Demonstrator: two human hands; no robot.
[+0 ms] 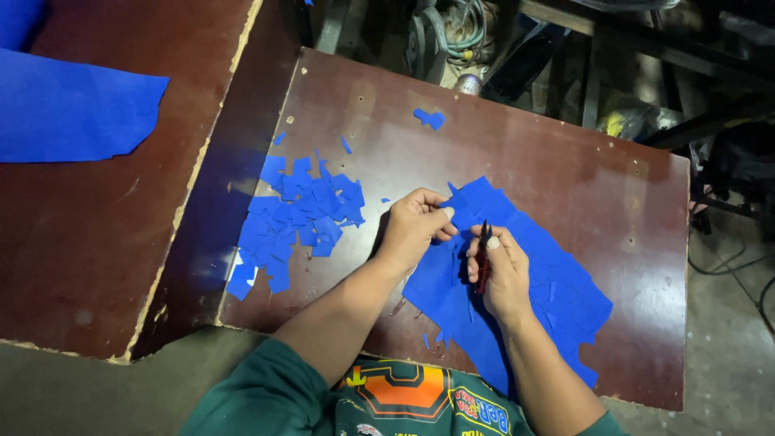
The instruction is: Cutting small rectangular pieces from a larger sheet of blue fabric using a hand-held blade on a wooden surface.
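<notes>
blue fabric sheet [517, 266]: large, with a stepped, jagged edge, lay flat on the right half of the dark red-brown worktop [565, 169], its near end hanging over the front edge toward the person.
left hand [414, 226]: fingers closed in a pinch on the sheet's upper left corner.
right hand [499, 270]: rested on the sheet, fingers curled shut around small red-handled snips [484, 254], dark blades pointing away from the person; whether the blades were open could not be told.
pile of small blue cut pieces [299, 218]: squarish, overlapping, just left of the left hand on the same worktop.
stray blue scrap [430, 119]: alone near the worktop's far edge, well apart from the pile.
second worktop [105, 242]: to the left, set at an angle, chipped pale edge, carried another large blue sheet [64, 113] at its far left.
no packages, labels or containers could be made out; dark clutter and a coiled hose [452, 32] lay beyond the far edge.
</notes>
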